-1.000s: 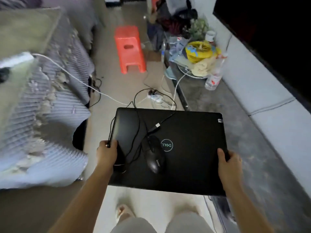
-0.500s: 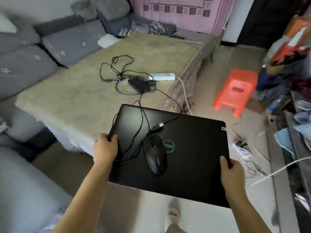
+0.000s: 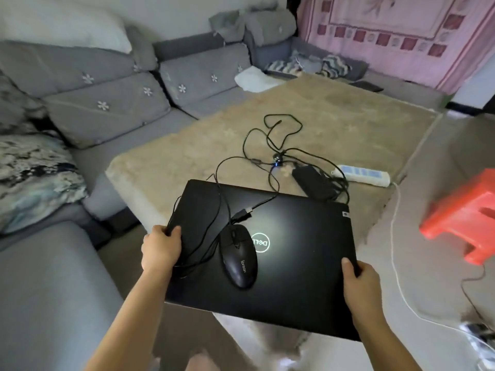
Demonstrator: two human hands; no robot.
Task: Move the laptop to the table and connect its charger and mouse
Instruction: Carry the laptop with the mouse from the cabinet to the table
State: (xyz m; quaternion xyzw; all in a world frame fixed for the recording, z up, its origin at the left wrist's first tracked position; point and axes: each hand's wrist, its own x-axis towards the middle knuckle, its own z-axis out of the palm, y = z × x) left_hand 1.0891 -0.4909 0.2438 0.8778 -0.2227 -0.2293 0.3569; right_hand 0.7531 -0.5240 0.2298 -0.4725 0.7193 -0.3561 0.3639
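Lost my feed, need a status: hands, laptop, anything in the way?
Left hand, right hand gripping closed laptop, mouse riding on lid. Charger and cables on table ahead.

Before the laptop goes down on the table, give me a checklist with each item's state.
1. Both hands hold the laptop: ok, left hand on the left edge, right hand on the right.
2. Lid shut: ok.
3. Mouse steady on the lid: not ok, it lies loose and could slide.
4. Mouse cable under control: cannot tell, it runs by the left grip.
5. Landing spot on the table clear: ok left of the charger brick.
6. Power strip within the charger's reach: ok, it lies beside the brick.
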